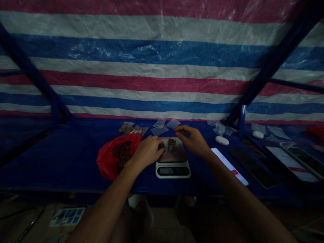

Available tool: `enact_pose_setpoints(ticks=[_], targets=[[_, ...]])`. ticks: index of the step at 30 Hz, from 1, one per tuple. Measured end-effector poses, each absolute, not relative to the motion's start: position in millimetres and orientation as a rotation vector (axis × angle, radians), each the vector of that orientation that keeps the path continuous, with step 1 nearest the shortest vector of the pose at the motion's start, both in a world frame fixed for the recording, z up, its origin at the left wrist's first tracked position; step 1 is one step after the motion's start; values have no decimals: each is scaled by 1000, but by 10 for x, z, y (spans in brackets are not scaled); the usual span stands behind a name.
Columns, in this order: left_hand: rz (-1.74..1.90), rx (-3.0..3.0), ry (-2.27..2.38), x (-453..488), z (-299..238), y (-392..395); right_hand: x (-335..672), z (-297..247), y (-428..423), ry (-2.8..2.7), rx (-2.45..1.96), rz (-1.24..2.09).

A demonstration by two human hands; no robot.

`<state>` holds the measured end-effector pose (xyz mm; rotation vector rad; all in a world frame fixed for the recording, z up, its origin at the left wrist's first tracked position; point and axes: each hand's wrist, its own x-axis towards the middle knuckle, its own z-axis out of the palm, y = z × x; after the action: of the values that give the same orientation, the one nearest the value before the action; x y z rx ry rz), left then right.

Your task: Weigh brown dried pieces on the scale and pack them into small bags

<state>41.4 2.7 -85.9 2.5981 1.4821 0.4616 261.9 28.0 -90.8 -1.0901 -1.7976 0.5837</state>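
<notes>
A small digital kitchen scale (173, 167) stands on the blue table (63, 158), with a small cup of brown pieces (171, 143) on its steel platform. My left hand (148, 151) rests at the platform's left edge, fingers curled around something small and dark I cannot make out. My right hand (193, 140) hovers over the platform's far right corner, fingers bent in a loose pinch beside the cup. A red plastic bag (115, 155) holding brown pieces lies open just left of my left hand.
Small filled packets (133, 129) and empty clear bags (164, 125) lie behind the scale. A lit phone (229, 165) lies to the right, with a white oval object (222, 140) and more phones beyond. A striped tarp (162, 67) backs the table.
</notes>
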Motion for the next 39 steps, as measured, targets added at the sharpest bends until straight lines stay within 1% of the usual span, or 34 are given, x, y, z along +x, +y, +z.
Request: enact_pose_setpoints(ticks=[7, 13, 15, 19, 21, 34, 39], targets=[[454, 2595, 1516, 452, -840, 25, 2625, -868, 261, -1767, -1085, 603], [433, 2611, 1444, 465, -842, 27, 2644, -842, 249, -1756, -1088, 602], [529, 2559, 1429, 437, -823, 45, 2657, -827, 241, -1746, -1091, 599], [916, 2409, 1378, 436, -755, 87, 2677, -804, 233, -1730, -1095, 614], [1004, 2407, 1331, 489, -728, 101, 2676, -803, 235, -1733, -1087, 622], [876, 2519, 1394, 714, -762, 84, 2719, -814, 231, -1759, -1083, 610], [1040, 2386, 1413, 562, -694, 148, 2756, -794, 221, -1743, -1102, 608]])
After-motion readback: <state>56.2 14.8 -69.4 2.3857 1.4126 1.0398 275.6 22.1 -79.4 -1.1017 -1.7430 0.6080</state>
